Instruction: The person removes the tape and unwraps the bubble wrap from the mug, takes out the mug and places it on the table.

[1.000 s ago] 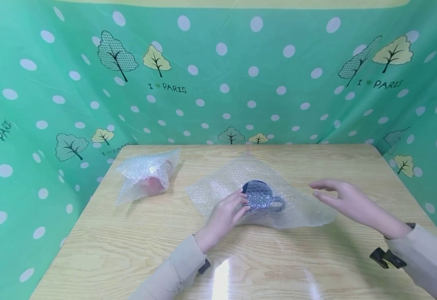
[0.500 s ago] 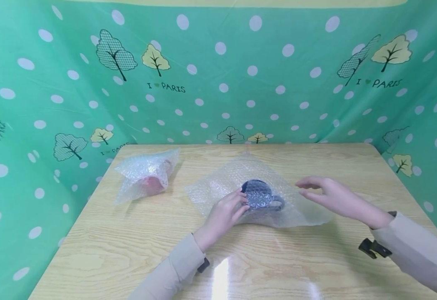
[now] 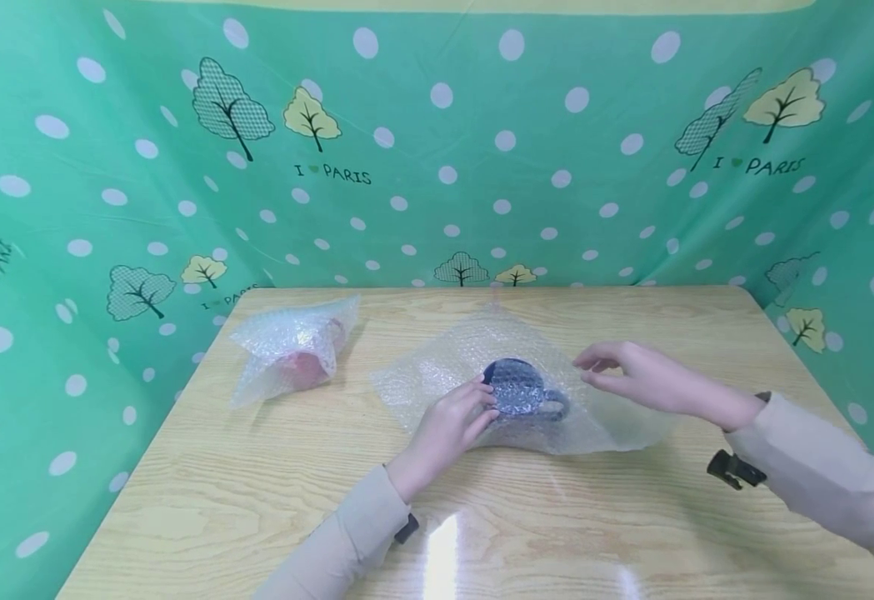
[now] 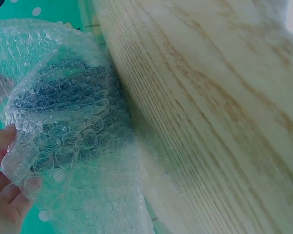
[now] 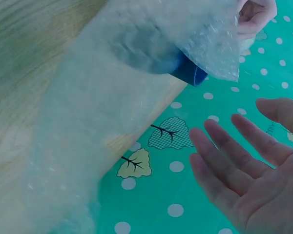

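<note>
A dark blue mug (image 3: 513, 396) with its handle to the right sits near the middle of the wooden table, under a folded layer of bubble wrap (image 3: 437, 362). In the right wrist view, part of the blue rim (image 5: 198, 76) shows past the wrap's edge. My left hand (image 3: 447, 421) holds the bubble wrap against the mug's left side; its fingertips (image 4: 0, 144) grip the folded plastic in the left wrist view. Right of the mug, my right hand (image 3: 635, 375) hovers over the sheet, holding nothing, its fingers loosely spread in the right wrist view.
A bubble-wrapped bundle (image 3: 297, 354) with something pink inside lies at the table's back left. Green polka-dot cloth (image 3: 474, 167) hangs behind and along both sides of the wooden table (image 3: 204, 500). The wrap's loose corner (image 3: 624, 425) spreads toward the right.
My right hand has moved left, closer to the mug, over the loose part of the bubble wrap. My left hand, the mug and the bundle have stayed in place.
</note>
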The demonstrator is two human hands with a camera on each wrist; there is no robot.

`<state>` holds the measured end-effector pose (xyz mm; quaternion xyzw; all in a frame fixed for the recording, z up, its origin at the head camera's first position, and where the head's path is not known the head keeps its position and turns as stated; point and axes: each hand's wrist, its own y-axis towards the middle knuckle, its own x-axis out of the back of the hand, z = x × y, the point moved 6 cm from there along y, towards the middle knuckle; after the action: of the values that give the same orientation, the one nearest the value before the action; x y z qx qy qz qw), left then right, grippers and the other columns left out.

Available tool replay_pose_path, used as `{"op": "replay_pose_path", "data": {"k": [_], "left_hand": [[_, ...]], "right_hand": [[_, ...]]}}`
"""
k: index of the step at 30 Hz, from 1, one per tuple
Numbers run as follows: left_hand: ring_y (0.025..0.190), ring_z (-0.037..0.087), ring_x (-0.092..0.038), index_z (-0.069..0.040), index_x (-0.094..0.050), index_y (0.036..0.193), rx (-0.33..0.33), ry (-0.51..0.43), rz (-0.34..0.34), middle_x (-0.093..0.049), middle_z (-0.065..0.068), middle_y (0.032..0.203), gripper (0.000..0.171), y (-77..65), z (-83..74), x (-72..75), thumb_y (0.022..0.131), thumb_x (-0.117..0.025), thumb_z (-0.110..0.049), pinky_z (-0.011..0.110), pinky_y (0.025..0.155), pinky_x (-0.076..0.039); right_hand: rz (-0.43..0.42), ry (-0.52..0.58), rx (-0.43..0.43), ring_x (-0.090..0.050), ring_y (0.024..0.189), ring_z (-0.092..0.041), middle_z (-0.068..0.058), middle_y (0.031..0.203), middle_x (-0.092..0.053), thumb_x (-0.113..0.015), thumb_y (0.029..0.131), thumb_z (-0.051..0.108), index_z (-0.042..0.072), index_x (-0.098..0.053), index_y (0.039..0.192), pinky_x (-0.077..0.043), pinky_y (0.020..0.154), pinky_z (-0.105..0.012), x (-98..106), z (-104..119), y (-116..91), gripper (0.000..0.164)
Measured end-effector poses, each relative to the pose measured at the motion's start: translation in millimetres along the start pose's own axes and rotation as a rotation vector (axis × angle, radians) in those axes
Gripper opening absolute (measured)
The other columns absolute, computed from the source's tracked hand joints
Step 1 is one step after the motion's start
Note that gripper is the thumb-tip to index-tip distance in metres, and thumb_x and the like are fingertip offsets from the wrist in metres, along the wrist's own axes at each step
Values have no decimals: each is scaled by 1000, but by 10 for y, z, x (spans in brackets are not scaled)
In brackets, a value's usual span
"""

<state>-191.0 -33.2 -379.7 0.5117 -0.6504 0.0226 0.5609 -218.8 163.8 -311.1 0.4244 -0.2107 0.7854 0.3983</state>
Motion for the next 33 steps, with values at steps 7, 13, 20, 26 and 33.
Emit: {"op": "replay_pose_path", "data": {"k": [7, 13, 20, 26, 33], "left_hand": [[108, 22, -54, -6, -63, 90, -5, 1, 0, -63, 8, 101, 13, 4, -2, 3, 80, -64, -14, 23, 93, -41], [107, 23, -54, -6, -63, 90, -10, 3, 0, -63, 8, 100, 13, 5, -6, 7, 80, -63, -14, 24, 93, -41], [108, 22, -54, -6, -63, 90, -12, 6, -7, -63, 8, 100, 13, 2, -3, 4, 80, -63, -15, 24, 93, -41], [108, 22, -54, -6, -63, 89, -9, 2, -12, -63, 8, 100, 13, -1, 5, -1, 80, -63, -14, 24, 93, -41], [108, 22, -53, -6, -63, 90, -9, -9, -16, -63, 7, 100, 13, -10, 11, -2, 80, -63, -15, 24, 93, -41]], "right_hand": [[105, 65, 20, -61, 87, -26, -16, 98, -63, -53, 86, 8, -6, -58, 105, -53, 74, -31, 43, 1, 133, 24], [188, 84, 53, -60, 88, -26, -13, 96, -63, -54, 86, 9, -5, -58, 104, -52, 76, -33, 64, 25, 249, 23], [265, 21, 42, -60, 87, -24, -8, 93, -64, -52, 87, 12, -5, -58, 104, -50, 80, -38, 91, 54, 402, 25], [299, -3, 33, -61, 86, -24, -10, 93, -65, -51, 87, 11, -5, -58, 106, -50, 80, -38, 84, 27, 558, 26], [323, 17, 29, -62, 84, -21, -16, 98, -64, -50, 86, 10, -5, -57, 109, -51, 79, -35, 30, -59, 736, 28]]}}
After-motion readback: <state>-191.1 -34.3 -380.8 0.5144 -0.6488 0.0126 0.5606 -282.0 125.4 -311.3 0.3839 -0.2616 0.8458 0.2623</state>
